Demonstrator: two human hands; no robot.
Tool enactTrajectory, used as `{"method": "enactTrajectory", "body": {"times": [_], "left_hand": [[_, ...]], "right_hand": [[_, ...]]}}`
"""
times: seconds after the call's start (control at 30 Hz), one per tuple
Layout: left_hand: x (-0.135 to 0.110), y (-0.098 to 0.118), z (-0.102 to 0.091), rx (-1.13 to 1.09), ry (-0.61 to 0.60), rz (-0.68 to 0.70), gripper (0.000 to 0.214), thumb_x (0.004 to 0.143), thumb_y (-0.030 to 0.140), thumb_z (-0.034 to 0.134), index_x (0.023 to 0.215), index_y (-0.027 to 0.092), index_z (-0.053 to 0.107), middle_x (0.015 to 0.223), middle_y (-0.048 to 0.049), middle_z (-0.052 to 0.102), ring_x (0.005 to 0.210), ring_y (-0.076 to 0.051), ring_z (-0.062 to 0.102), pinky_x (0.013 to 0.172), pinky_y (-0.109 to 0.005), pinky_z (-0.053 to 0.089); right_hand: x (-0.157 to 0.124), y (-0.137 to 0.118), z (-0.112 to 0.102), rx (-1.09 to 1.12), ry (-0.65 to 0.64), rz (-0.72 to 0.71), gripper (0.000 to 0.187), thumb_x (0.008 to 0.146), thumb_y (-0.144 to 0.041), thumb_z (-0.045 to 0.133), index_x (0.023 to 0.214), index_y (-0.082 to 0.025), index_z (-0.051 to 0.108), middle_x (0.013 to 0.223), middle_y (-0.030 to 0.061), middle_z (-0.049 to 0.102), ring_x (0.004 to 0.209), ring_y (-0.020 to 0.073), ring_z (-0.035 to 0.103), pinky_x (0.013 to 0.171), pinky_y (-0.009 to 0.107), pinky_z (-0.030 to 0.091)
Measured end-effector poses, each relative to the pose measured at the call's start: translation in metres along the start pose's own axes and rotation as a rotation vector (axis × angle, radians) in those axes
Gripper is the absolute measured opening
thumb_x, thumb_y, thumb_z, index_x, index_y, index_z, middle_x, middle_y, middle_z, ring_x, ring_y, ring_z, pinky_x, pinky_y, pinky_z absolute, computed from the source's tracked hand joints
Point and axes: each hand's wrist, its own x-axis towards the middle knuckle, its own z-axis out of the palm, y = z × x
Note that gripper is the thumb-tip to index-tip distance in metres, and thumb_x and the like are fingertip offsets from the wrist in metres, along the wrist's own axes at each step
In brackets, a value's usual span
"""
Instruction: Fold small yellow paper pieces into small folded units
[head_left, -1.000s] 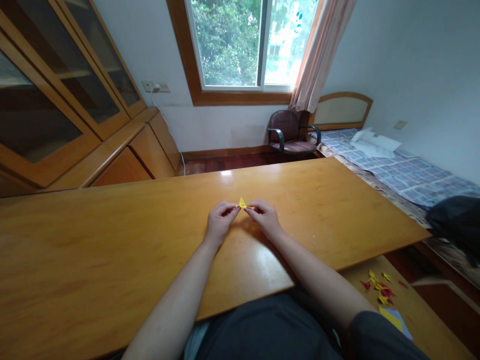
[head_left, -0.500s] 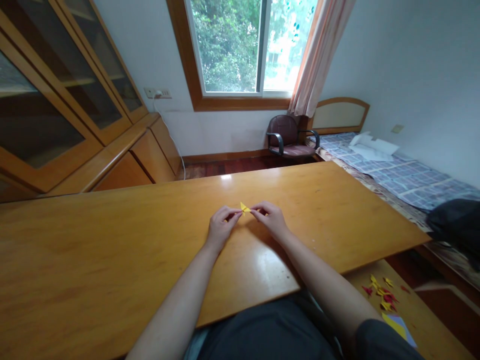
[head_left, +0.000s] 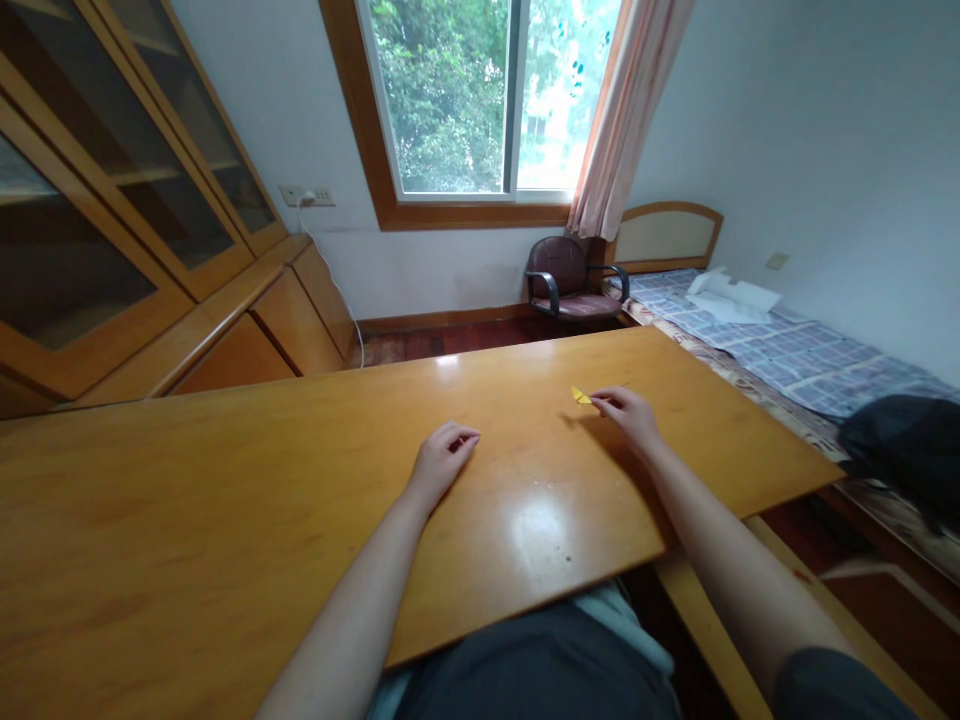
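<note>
A small yellow origami crane (head_left: 580,397) is pinched between the thumb and fingers of my right hand (head_left: 630,415). It hangs a little above the wooden table (head_left: 225,500), its shadow falling on the tabletop to the lower left. My left hand (head_left: 442,460) rests on the table near the middle, thumb and fingers drawn together with nothing visible between them. A gap of bare tabletop separates the two hands.
At the lower right, my right forearm passes over a lower wooden surface (head_left: 697,610). Beyond the table stand an armchair (head_left: 566,280) and a bed (head_left: 810,360) with a black bag (head_left: 907,450). A glass-doored cabinet (head_left: 217,270) lines the left.
My right hand has moved right with the crane, away from my left hand, which has let go and stays put. My right arm now covers the folded papers seen at lower right.
</note>
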Motion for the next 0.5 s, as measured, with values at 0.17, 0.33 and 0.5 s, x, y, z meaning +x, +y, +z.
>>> {"method": "enactTrajectory", "body": {"times": [0.17,0.33,0.5], "left_hand": [[-0.001,0.0,0.001,0.043,-0.096,-0.004,0.013,0.088,0.024,0.057,0.085,0.019,0.069,0.08,-0.0024,0.066,0.076,-0.015,0.061,0.072,-0.026,0.047],[0.0,0.0,0.001,0.046,-0.105,-0.022,0.014,0.088,0.025,0.057,0.085,0.019,0.069,0.082,-0.0027,0.066,0.076,-0.015,0.061,0.073,-0.027,0.048],[0.0,-0.001,0.001,0.035,-0.1,-0.037,0.015,0.088,0.026,0.056,0.085,0.019,0.069,0.082,-0.0029,0.067,0.076,-0.015,0.061,0.073,-0.027,0.048]], "right_hand": [[-0.001,0.047,-0.042,-0.079,0.135,0.197,0.048,0.076,-0.06,0.063,0.092,-0.015,0.074,0.082,0.0095,0.072,0.065,0.0206,0.063,0.063,0.032,0.049],[0.001,0.076,-0.074,-0.256,0.051,0.207,0.042,0.074,-0.052,0.066,0.096,-0.017,0.074,0.094,0.0092,0.071,0.079,0.023,0.064,0.076,0.035,0.049],[0.002,0.086,-0.089,-0.324,0.024,0.197,0.037,0.075,-0.04,0.064,0.101,-0.016,0.073,0.098,0.01,0.069,0.079,0.0225,0.063,0.076,0.035,0.05]]}}
